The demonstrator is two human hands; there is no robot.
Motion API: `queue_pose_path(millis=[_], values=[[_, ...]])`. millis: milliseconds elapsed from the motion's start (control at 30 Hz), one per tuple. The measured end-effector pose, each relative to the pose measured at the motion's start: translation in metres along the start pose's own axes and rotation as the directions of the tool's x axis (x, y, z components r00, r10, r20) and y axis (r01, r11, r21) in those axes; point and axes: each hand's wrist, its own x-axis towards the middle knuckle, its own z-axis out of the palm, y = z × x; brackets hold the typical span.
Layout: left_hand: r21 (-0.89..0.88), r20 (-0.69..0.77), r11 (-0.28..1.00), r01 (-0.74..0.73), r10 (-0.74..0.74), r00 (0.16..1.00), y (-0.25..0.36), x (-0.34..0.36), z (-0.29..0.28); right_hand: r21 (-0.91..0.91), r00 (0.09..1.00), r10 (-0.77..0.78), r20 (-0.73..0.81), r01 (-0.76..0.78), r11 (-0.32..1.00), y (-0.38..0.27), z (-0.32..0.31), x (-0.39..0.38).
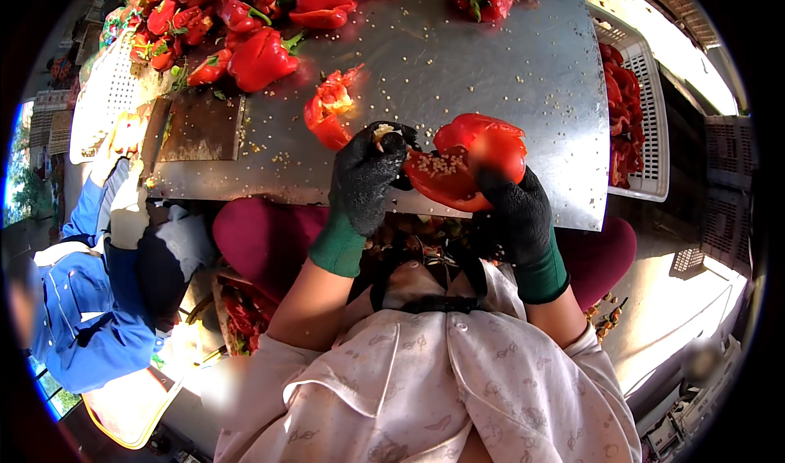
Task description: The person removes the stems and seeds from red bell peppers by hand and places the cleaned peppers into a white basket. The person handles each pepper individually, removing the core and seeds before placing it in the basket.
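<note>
Two gloved hands: the right hand [521, 216] pinches the opened red pepper [464, 169] between thumb and fingers; the left hand [360, 178] is curled, with a pale scrap [382, 131] at its fingers, and we cannot tell how firmly it holds this.
Pepper position: we find it between the hands, over the near part of the counter [544, 67].
Pepper handling: we judge the step to be seed removal; we advise a light grip on the wall, the cavity tipped downward, and the loose seeds [441, 165] swept out without tearing the flesh.
Pepper orientation: the seeded cavity faces up toward the wearer; we read the long axis as roughly left to right; we cannot tell where the stem end points.
</note>
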Motion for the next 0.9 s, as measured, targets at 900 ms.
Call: queue_pose_path(millis=[900], values=[[0.336, -0.136, 0.937, 0.091, -0.047, 0.990, 0.044, -0.048, -0.075, -0.313, 0.893, -0.422, 0.157, 0.451, 0.836, -0.007, 0.024, 0.072]])
